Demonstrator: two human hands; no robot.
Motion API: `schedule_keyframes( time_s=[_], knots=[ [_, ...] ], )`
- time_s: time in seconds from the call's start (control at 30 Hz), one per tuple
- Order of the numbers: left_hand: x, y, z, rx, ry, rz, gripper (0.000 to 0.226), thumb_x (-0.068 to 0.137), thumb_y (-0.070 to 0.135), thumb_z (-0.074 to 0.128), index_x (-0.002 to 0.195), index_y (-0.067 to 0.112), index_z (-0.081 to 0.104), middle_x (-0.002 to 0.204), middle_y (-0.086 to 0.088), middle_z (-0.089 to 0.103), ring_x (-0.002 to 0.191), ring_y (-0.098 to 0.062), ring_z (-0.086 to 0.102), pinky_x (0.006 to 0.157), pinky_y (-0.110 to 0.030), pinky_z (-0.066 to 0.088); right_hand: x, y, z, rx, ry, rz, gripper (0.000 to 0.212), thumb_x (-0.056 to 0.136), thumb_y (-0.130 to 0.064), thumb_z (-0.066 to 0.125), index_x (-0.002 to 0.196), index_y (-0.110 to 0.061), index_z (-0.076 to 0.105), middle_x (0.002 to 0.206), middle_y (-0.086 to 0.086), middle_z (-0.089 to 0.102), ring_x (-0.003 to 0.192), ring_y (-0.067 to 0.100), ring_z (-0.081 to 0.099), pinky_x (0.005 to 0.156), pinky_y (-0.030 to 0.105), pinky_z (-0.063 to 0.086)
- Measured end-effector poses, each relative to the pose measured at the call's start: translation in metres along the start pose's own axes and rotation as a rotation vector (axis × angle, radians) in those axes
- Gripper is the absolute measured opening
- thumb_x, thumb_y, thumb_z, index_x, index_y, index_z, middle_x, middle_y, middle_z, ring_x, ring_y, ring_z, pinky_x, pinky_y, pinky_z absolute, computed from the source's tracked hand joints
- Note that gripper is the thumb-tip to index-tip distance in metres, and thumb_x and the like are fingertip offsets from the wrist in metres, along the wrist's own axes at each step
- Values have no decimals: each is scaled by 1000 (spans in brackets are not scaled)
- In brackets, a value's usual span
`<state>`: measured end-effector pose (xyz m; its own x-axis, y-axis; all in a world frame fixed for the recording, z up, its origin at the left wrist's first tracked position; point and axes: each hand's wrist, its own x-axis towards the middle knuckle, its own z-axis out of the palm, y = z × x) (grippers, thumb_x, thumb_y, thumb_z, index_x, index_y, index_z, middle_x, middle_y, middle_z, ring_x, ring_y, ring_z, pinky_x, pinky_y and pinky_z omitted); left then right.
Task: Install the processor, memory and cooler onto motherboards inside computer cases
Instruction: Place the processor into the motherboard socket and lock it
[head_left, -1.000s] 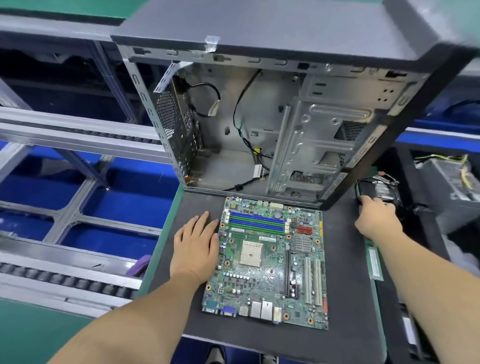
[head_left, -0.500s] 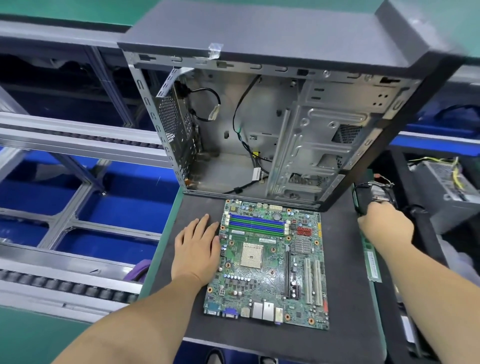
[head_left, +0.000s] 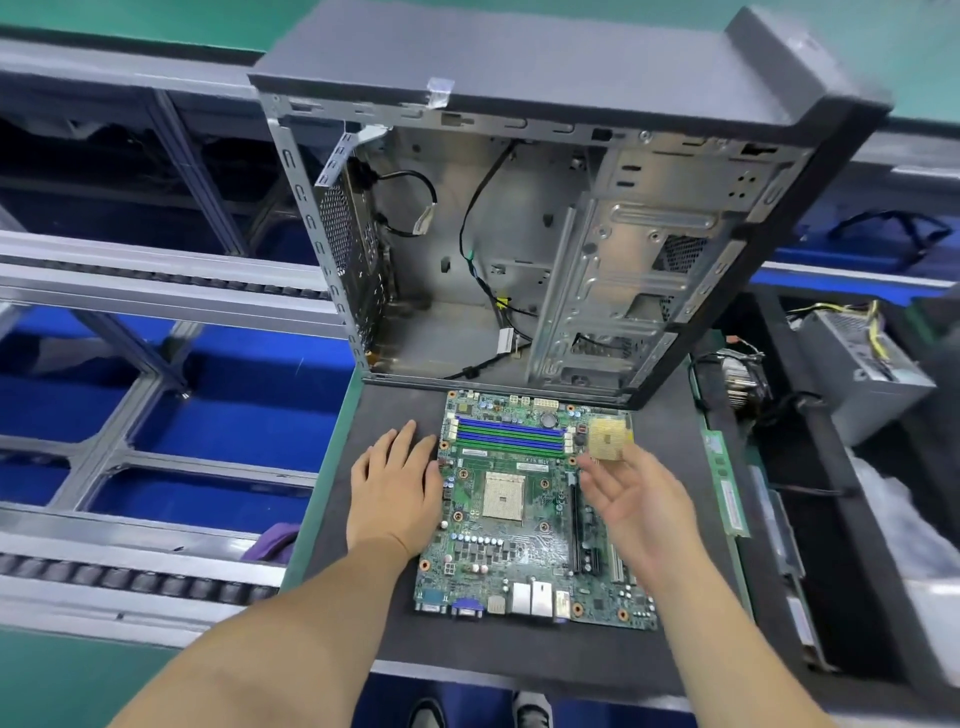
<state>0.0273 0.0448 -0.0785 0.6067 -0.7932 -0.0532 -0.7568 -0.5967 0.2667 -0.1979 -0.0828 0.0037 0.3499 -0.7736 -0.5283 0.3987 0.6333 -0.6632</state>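
— Now, what differs from a second ago?
— Back then the right hand (head_left: 636, 501) was out at the tray on the right; now it is over the motherboard (head_left: 524, 509), palm up, fingertips pinching a gold-pinned processor (head_left: 609, 439) above the board's far right corner. The left hand (head_left: 395, 486) stays flat on the mat, fingers straight, against the board's left edge.
— Any writing?
— Too blurred to read. The socket (head_left: 504, 496) sits bare; the open case (head_left: 545, 234) stands behind, its cooler (head_left: 740, 382) tray partly hidden.

Right hand (head_left: 636, 506) hides motherboard (head_left: 498, 545) slots — case (head_left: 571, 67) top blurred.
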Motion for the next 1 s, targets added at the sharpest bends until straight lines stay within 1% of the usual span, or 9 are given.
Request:
schedule_keyframes(
  time_s=[0.1, 0.17, 0.23, 0.4, 0.57, 0.7, 0.87, 0.93, 1.0],
  knots=[
    [0, -1, 1, 4, 2, 4, 48, 101, 42, 23, 145, 35, 42, 161, 8, 27, 147, -16, 20, 120, -41, 17, -7, 14, 7, 113, -42, 95, 21, 96, -13, 60, 115, -6, 66, 92, 10, 74, 75, 19, 74, 56, 27, 59],
    [0, -1, 1, 8, 0, 7, 49, 101, 42, 22, 145, 35, 42, 160, 8, 27, 147, -16, 20, 119, -41, 17, -9, 20, 7, 142, -41, 122, 34, 89, -16, 64, 121, -6, 66, 93, 8, 75, 74, 18, 74, 50, 23, 57],
    [1, -1, 2, 10, 2, 10, 51, 100, 44, 19, 145, 35, 41, 160, 8, 27, 147, -16, 20, 119, -41, 17, -9, 25, 5, 138, -20, 118, 33, 88, -16, 65, 120, -6, 66, 95, 10, 76, 77, 20, 75, 50, 24, 57],
    [0, -1, 2, 20, 13, 15, 56, 97, 46, 13, 145, 35, 41, 160, 8, 28, 147, -16, 21, 119, -42, 17, -6, 29, 2, 160, 2, 114, 19, 101, -14, 55, 112, 0, 64, 87, 16, 73, 78, 28, 75, 63, 33, 62],
    [1, -1, 3, 19, 23, 21, 61, 95, 47, 8, 145, 35, 42, 160, 8, 28, 147, -16, 21, 119, -42, 17, -7, 33, 8, 15, -1, 212, 27, 106, -16, 48, 121, 4, 59, 103, 22, 75, 88, 34, 76, 66, 38, 63],
    [1, 0, 1, -13, 29, 23, 62, 94, 48, 8, 143, 35, 44, 159, 8, 29, 147, -16, 21, 119, -42, 18, -7, 35, 12, -22, -10, 281, 24, 107, -14, 47, 125, 1, 54, 111, 24, 74, 97, 39, 75, 77, 43, 64],
    [0, -4, -2, -176, 59, 4, 39, 101, 39, 35, 134, 32, 56, 155, 9, 38, 144, -15, 27, 119, -40, 17, -6, 36, 16, -9, 24, 325, 25, 104, -9, 53, 127, 0, 52, 108, 30, 73, 100, 44, 73, 77, 47, 63],
    [7, 2, -13, -333, 112, -65, 30, 98, 28, 48, 125, 28, 62, 141, 7, 54, 133, -17, 41, 113, -40, 27, -5, 34, 18, -4, 29, 332, 27, 102, -8, 56, 128, 0, 52, 116, 32, 68, 103, 44, 71, 75, 47, 64],
    [15, 16, -29, -432, 194, -56, 24, 94, 22, 52, 114, 25, 65, 116, 6, 64, 110, -18, 52, 98, -41, 41, -4, 31, 20, -13, 13, 340, 29, 100, -6, 59, 127, 0, 53, 123, 32, 62, 107, 45, 69, 75, 46, 63]
  ],
)
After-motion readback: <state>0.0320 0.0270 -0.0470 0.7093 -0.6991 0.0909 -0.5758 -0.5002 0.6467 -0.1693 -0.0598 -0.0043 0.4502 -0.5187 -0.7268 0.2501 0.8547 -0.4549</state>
